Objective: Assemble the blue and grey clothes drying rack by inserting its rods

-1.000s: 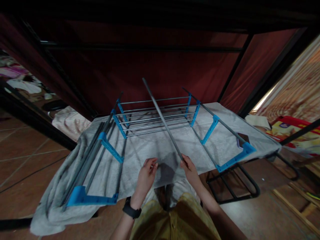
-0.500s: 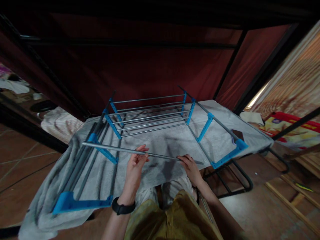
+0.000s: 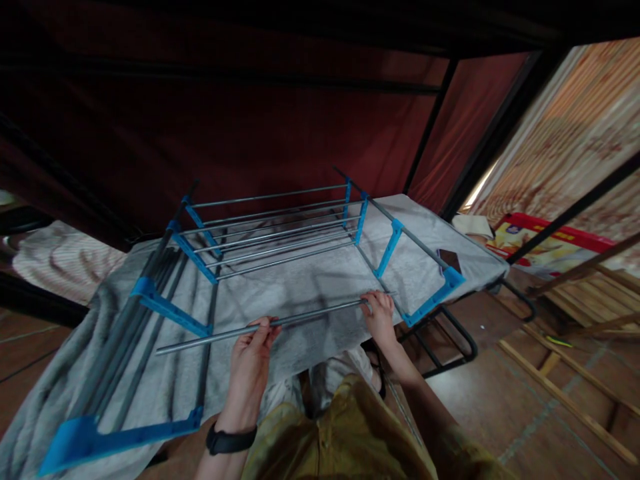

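Note:
My left hand (image 3: 253,357) pinches a long grey metal tube (image 3: 315,312) a little left of its middle. Close to the tube's right end, my right hand (image 3: 380,317) grips it too. The tube slants, its left end lower in view and nearer me. Behind it lies a partly assembled rack frame with several thin rods (image 3: 280,233) between blue plastic brackets (image 3: 194,257). Another blue bracket (image 3: 390,248) joins the right side poles beyond my right hand. On the left, a blue bracket (image 3: 173,312) sits just behind the tube's left end.
Several loose tubes (image 3: 117,343) lie along the left on a grey blanket (image 3: 295,357). A phone (image 3: 449,260) rests beside the right corner bracket (image 3: 435,299). Dark bed-frame posts (image 3: 490,143) rise around the bed. Wooden slats (image 3: 570,393) lie on the floor at right.
The tube's left end has swung down toward me and its right end has risen, both hands still on it. The view has turned slightly to the right.

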The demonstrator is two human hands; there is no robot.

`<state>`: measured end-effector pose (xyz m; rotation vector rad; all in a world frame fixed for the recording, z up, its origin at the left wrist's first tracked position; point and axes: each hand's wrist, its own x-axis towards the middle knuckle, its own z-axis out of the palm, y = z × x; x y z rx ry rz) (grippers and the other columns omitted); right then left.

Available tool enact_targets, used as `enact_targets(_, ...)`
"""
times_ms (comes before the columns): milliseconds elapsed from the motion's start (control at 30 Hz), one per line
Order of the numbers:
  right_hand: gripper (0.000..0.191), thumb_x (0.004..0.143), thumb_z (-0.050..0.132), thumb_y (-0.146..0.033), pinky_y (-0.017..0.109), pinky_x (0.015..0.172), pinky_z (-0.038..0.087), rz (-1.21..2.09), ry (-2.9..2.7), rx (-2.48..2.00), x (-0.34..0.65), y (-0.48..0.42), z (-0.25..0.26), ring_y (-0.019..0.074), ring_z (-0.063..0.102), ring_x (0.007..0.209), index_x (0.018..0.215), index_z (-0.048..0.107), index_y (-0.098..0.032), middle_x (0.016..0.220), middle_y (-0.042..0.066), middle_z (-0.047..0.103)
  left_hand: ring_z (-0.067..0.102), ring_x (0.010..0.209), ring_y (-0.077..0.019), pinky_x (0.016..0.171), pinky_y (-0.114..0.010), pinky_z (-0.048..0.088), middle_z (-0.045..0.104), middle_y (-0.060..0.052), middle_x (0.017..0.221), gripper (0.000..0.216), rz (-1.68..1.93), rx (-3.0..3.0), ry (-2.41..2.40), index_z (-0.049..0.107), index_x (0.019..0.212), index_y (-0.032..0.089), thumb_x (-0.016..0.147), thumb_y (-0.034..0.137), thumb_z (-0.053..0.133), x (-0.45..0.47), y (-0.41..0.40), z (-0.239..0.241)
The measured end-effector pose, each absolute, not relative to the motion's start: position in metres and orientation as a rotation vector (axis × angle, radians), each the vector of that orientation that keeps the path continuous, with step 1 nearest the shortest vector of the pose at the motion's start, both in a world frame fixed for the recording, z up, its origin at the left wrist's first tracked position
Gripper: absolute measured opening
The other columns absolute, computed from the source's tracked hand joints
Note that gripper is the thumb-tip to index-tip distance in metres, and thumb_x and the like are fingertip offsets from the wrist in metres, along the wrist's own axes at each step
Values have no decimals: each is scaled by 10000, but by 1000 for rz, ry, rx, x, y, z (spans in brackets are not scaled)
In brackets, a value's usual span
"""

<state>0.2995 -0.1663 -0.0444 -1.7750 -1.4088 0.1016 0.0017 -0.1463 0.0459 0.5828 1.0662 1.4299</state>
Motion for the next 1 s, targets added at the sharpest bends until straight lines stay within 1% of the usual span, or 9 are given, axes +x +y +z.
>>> enact_targets(133, 331, 861, 553, -314, 541, 1120, 311, 73, -1088, -1798, 315, -166, -47, 306, 419, 1336, 1173, 634, -237, 1400, 141, 482, 662, 708, -118, 803, -318, 569, 703, -9, 749, 235, 1430, 482, 1088, 651, 666, 133, 647, 229, 865, -1, -144, 38)
enact_targets(200, 444, 838, 581, -356, 503, 1102, 364, 92, -911, -1746, 323, -165, -49, 304, 408, 1362, 1257, 575, -211, 1462, 171, 418, 663, 692, -112, 805, -314, 570, 702, -5, 736, 242, 1438, 438, 1109, 627, 643, 132, 664, 205, 857, -3, -142, 34)
enact_targets(233, 487, 825, 595, -373, 474, 1078, 403, 128, -837, -1699, 327, -164, -50, 296, 434, 1344, 1279, 553, -202, 1454, 178, 428, 662, 683, -107, 801, -307, 571, 702, -3, 735, 241, 1441, 418, 1118, 621, 641, 131, 673, 193, 852, -4, -141, 33)
enact_targets(300, 510, 797, 623, -390, 406, 993, 488, 258, -680, -1574, 333, -160, -55, 264, 535, 1235, 1265, 547, -202, 1346, 154, 529, 663, 671, -101, 792, -292, 574, 705, -2, 734, 231, 1443, 371, 1131, 616, 641, 128, 689, 159, 840, -6, -141, 30)
enact_targets(367, 467, 756, 656, -375, 337, 876, 551, 422, -464, -1440, 337, -155, -60, 207, 624, 1047, 1191, 570, -229, 1147, 75, 621, 669, 672, -100, 777, -275, 581, 705, -3, 731, 207, 1443, 315, 1137, 617, 643, 124, 717, 109, 810, -6, -140, 28)
enact_targets(433, 399, 707, 693, -320, 263, 775, 572, 545, -240, -1334, 338, -150, -64, 137, 644, 866, 1085, 583, -255, 966, -15, 624, 676, 668, -103, 747, -259, 588, 702, -6, 718, 192, 1447, 252, 1148, 617, 642, 120, 762, 56, 753, -6, -140, 26)
enact_targets(533, 350, 675, 720, -220, 192, 718, 574, 637, -61, -1201, 337, -144, -66, 75, 639, 734, 989, 570, -259, 840, -79, 607, 681, 657, -106, 715, -250, 598, 699, -14, 701, 231, 1449, 176, 1163, 611, 633, 115, 832, 6, 655, -7, -139, 23)
enact_targets(767, 160, 785, 717, -175, 271, 755, 632, 918, -94, -989, 334, -138, -60, 119, 712, 710, 849, 580, -229, 768, -20, 720, 696, 657, -113, 716, -247, 620, 711, -34, 704, 243, 1414, 98, 1179, 629, 675, 107, 871, -30, 586, -11, -139, 14)
enact_targets(1000, 107, 855, 636, -123, 240, 698, 636, 985, -51, -982, 334, -122, -61, 118, 713, 647, 805, 627, -216, 717, -8, 740, 682, 624, -98, 693, -229, 627, 697, -30, 692, 259, 1362, 7, 1212, 645, 728, 98, 915, -25, 515, -17, -138, 1)
